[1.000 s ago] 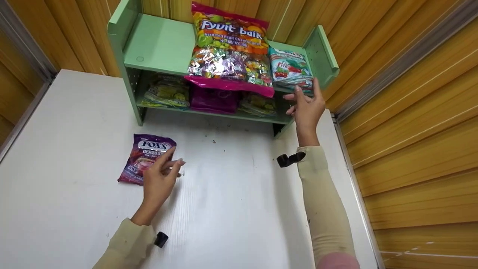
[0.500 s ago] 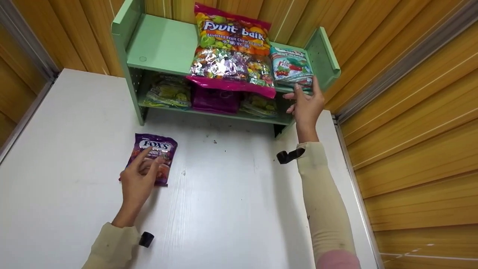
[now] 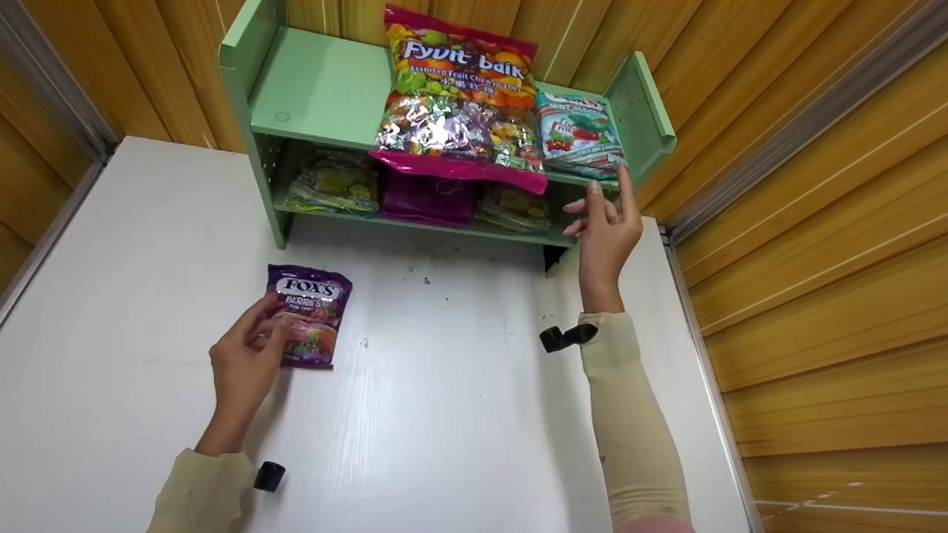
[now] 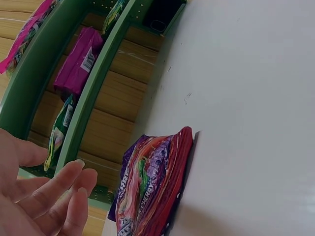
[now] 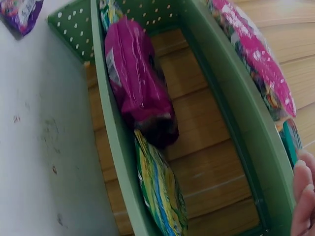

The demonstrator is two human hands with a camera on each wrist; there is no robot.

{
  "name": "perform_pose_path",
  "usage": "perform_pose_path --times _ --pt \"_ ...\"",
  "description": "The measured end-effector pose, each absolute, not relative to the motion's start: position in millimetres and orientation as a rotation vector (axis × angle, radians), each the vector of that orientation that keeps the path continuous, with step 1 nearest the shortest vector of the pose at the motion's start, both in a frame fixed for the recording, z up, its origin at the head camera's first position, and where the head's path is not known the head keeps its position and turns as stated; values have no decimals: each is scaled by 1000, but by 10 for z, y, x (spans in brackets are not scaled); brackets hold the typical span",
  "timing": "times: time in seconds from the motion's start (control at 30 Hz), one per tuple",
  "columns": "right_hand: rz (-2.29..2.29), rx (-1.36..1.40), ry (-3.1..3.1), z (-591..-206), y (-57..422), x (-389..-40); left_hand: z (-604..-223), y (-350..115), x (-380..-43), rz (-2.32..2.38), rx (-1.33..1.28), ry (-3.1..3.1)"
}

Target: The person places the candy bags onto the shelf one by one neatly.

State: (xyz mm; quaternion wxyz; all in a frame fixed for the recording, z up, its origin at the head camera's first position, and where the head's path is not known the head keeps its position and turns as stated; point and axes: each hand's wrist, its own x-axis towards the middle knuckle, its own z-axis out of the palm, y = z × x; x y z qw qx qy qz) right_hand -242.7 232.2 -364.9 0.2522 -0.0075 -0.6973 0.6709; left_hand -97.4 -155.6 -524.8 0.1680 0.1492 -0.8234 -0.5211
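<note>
A purple Fox's Berries candy bag (image 3: 315, 314) lies flat on the white table. My left hand (image 3: 244, 363) hovers at its left edge, fingers loosely bent and covering a little of it. In the left wrist view the left hand (image 4: 47, 196) is apart from the candy bag (image 4: 152, 182) and holds nothing. My right hand (image 3: 611, 240) is raised before the shelf's right end, its extended fingers just below a teal Fox's mint bag (image 3: 578, 133) on the top board. Whether a fingertip touches that bag I cannot tell. Only fingertips (image 5: 302, 189) show in the right wrist view.
The green two-level shelf (image 3: 318, 81) stands at the table's back against wood-look panels. A large Fruit candy bag (image 3: 459, 104) leans mid-top, overhanging the front edge. Below lie a magenta bag (image 3: 428, 198) and yellow-green bags (image 3: 333, 185) on either side.
My left hand has moved left across the berries bag, uncovering more of it. My right hand has drawn back slightly from the mint bag. The bags stay in place.
</note>
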Motion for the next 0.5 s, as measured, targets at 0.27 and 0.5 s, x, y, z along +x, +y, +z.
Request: perform_pose_path --times 0.27,0.5 --pt "1799 -80 -1842 -4097 2322 -2339 -5266 -1671 -964 -1410 510 -2386" --pt "1860 -178 -1926 -4548 2223 -2198 -5313 -1767 -960 -1397 514 -2420"
